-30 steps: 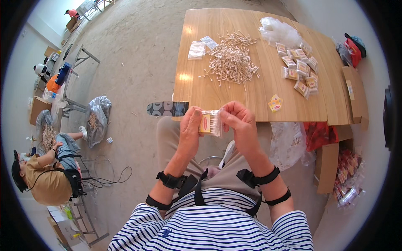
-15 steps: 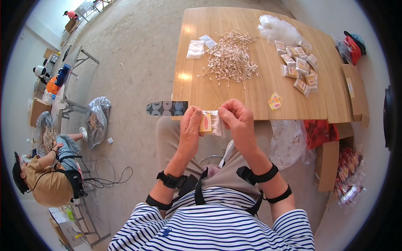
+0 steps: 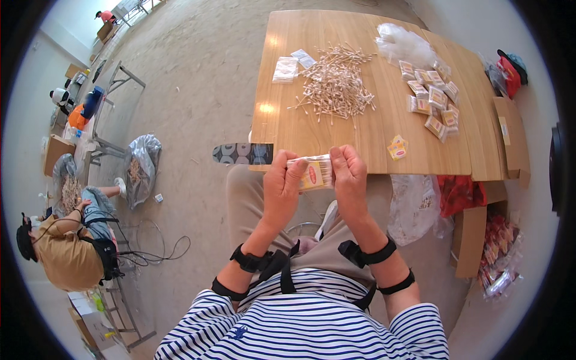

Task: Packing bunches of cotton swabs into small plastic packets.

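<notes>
Between my two hands, just off the near edge of the table, is a clear packet of cotton swabs [image 3: 316, 173] with a yellow label facing up. My left hand [image 3: 282, 185] grips its left side, thumb on top. On its right end the thumb and fingers of my right hand [image 3: 350, 174] are closed. A large heap of loose cotton swabs [image 3: 337, 84] lies beyond my hands. To its right are several filled swab packets [image 3: 435, 99]. A few yellow label cards [image 3: 398, 147] rest near the table's front edge.
On the wooden table [image 3: 288, 129] also lie clear plastic bags [image 3: 405, 45] and a white stack of packets [image 3: 285, 70]. Cardboard boxes [image 3: 471, 240] and a red bag [image 3: 461, 192] stand at right. A co-worker [image 3: 72, 249] sits at far left beside swab-filled bags [image 3: 143, 165].
My right hand has shifted slightly right, and both thumbs now press on the packet. The packet has tilted, its right end higher, and more of the label shows.
</notes>
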